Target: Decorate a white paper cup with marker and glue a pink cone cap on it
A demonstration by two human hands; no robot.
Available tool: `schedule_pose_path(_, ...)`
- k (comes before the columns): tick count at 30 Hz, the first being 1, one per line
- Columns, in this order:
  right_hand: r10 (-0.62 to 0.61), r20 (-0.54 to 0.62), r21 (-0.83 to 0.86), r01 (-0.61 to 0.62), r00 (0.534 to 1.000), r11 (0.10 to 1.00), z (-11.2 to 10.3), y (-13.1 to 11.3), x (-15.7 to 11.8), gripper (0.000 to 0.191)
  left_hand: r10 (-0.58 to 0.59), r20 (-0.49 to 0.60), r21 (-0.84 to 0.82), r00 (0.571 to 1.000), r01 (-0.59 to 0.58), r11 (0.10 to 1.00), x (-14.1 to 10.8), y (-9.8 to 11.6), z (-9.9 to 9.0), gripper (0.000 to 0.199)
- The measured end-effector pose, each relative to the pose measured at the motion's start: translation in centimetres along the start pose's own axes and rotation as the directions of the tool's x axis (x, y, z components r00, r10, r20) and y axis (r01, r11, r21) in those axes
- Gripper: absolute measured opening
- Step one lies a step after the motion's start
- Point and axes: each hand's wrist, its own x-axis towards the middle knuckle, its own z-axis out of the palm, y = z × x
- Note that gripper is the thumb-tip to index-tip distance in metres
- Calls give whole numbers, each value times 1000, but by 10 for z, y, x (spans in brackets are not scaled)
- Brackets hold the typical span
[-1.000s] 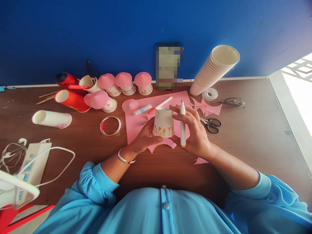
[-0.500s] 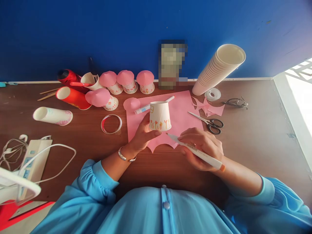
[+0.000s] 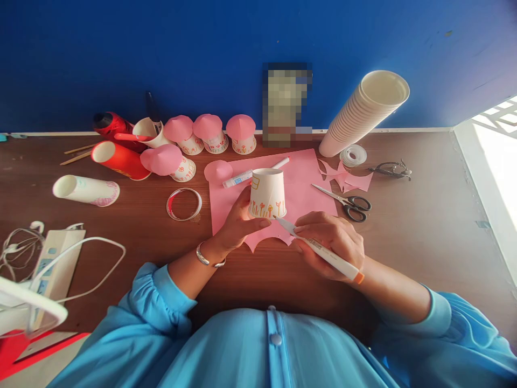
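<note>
A white paper cup (image 3: 267,189) with red and orange flowers drawn along its lower rim and a yellow window shape is gripped from the left by my left hand (image 3: 239,222). My right hand (image 3: 333,242) is closed around a white marker (image 3: 329,256) with an orange end. The marker's tip is at the cup's bottom edge; whether it touches cannot be made out. Beneath and behind the cup lies a cut pink sheet (image 3: 301,188), with a glue stick (image 3: 238,179) on it.
Scissors (image 3: 347,202), tape roll (image 3: 353,156), pink scraps (image 3: 345,177) and a tall cup stack (image 3: 363,113) are on the right. Several pink-roofed cups (image 3: 241,134) stand at the back. A red cup (image 3: 121,160), tape ring (image 3: 184,204) and power strip (image 3: 56,269) are left.
The marker tip has moved slightly left and up, closer to the cup's bottom edge, with my right hand. The cup has shifted slightly right and turned a little in my left hand.
</note>
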Motion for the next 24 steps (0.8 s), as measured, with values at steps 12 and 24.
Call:
schedule_pose_path(12,35,8,11,-35,999,999,1,1,0,8,-11,18,6,1000,10,1000,1,2,0,60)
schedule_pose_path(24,30,16,19,-31,999,999,-2,0,-1,13,-7,6,34,1000,7,999,0,0,-1,66)
